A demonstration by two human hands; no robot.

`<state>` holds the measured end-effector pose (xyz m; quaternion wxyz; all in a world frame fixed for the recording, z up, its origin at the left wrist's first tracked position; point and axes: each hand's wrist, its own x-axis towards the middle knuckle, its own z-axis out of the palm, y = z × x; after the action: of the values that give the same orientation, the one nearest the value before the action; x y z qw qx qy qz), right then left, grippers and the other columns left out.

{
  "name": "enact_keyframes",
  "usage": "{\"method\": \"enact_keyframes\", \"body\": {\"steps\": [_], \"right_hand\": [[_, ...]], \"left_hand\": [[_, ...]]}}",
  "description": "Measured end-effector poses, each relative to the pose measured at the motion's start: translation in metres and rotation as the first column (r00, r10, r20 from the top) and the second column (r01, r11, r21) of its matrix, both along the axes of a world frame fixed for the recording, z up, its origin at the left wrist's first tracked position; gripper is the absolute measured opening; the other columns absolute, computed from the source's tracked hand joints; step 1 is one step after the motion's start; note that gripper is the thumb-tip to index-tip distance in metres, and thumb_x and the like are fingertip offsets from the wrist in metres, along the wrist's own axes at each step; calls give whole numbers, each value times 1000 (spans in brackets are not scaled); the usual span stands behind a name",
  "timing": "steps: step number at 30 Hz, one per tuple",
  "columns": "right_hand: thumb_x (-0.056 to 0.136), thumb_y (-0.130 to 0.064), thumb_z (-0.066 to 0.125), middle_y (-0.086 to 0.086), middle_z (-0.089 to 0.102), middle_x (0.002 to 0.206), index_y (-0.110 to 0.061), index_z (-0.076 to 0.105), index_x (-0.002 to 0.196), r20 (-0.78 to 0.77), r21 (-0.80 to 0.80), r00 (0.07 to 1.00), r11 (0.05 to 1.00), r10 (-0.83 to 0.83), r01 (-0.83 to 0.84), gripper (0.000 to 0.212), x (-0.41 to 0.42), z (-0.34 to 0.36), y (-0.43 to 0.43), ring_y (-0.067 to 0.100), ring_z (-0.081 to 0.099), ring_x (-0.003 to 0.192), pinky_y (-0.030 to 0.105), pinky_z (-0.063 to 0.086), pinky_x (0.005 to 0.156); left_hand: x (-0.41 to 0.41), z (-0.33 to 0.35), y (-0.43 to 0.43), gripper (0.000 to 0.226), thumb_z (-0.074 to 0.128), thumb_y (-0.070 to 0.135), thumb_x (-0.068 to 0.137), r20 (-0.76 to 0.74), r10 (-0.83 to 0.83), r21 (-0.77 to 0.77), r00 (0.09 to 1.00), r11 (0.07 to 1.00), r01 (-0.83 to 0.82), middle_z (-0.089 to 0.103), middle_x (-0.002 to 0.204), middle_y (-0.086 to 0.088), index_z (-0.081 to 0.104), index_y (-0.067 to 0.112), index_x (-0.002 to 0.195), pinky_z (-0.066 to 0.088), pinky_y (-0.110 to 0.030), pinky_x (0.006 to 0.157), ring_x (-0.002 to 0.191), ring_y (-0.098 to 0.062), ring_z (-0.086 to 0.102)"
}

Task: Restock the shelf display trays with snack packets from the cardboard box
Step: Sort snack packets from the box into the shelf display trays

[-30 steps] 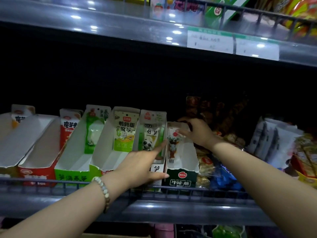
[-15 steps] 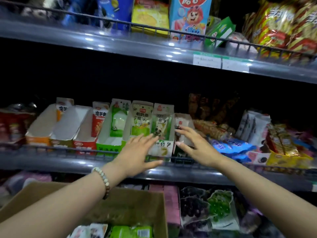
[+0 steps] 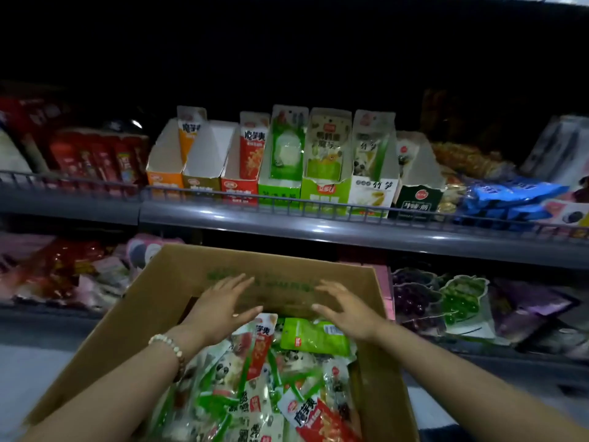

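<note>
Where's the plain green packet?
Head view: green packet lies just right of centre, atop the pile in the cardboard box, near its far wall, beside the right hand.

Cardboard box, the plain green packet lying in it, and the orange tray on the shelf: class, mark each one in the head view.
Cardboard box (image 3: 280,287): head view, on its far inner wall.
Green packet (image 3: 314,336): head view, on the middle of its front.
Orange tray (image 3: 164,182): head view, on its front panel.

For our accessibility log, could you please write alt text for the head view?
A left hand and right hand spread open above a brown cardboard box of mixed snack packets, below a grey shelf of part-empty cardboard display trays.
</note>
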<state>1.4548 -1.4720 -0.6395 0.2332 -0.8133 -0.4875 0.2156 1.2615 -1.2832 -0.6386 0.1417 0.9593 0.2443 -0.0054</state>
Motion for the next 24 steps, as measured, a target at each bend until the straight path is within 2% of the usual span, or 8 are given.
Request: {"method": "enact_keyframes", "body": {"steps": [4,7,11,14,17,18,21,24], "right_hand": [[93,-45,51,7,26,153,-12,31,145,-251,-231,955,968,-160,101,65,-8,-53,19,24,31,138,31,27,111],[91,-50,51,8,22,156,-11,23,148,-283,-348,928,927,-243,137,75,-7,-84,31,26,29,139,32,30,111],[86,-65,46,8,15,158,-12,14,150,-242,-464,909,863,-341,200,89,0,-114,42,30,25,141,39,30,112],[87,-72,30,8,7,159,-14,19,150,-97,-530,955,827,-280,188,87,5,-130,44,30,13,145,43,21,116],[94,-64,21,9,6,158,-17,37,144,-75,-510,973,847,-218,150,71,3,-134,49,30,0,146,46,10,118],[94,-62,24,8,11,157,-16,42,141,-93,-484,971,862,-218,148,68,1,-134,51,29,3,145,45,13,117],[90,-60,43,5,23,151,-15,42,137,-131,-431,974,895,-185,112,65,-6,-134,53,27,15,142,40,22,114],[82,-62,56,7,31,143,-18,35,140,34,-464,999,885,-13,27,75,-5,-128,50,28,18,138,37,18,112]], "left_hand": [[-10,-39,5,89,25,77,79,-139,49,-191,989,979,-75,14,158,5,14,26,151,22,-33,116,144,-15,16],[-10,-67,7,78,31,66,89,-243,26,-296,970,950,-100,12,159,4,14,23,151,17,-33,117,145,-16,12],[0,-86,7,76,24,66,91,-357,-11,-367,934,921,-129,-1,160,3,7,25,152,6,-36,117,147,-19,0],[7,-95,15,79,18,73,87,-426,-30,-347,904,929,-132,-4,159,4,5,30,152,3,-39,118,147,-22,-4],[6,-112,23,108,0,92,62,-440,-82,-409,894,905,-118,0,160,3,6,31,151,3,-43,119,147,-20,-2],[6,-117,22,106,-3,90,64,-431,-91,-426,898,898,-114,1,160,2,6,30,152,1,-41,119,147,-18,-3],[8,-123,16,71,7,64,92,-376,-21,-483,926,858,-177,6,159,3,13,25,152,0,-36,117,147,-16,2],[7,-121,21,81,10,70,87,-318,102,-564,942,779,-275,12,159,1,19,20,151,8,-41,119,146,-20,10]]}}
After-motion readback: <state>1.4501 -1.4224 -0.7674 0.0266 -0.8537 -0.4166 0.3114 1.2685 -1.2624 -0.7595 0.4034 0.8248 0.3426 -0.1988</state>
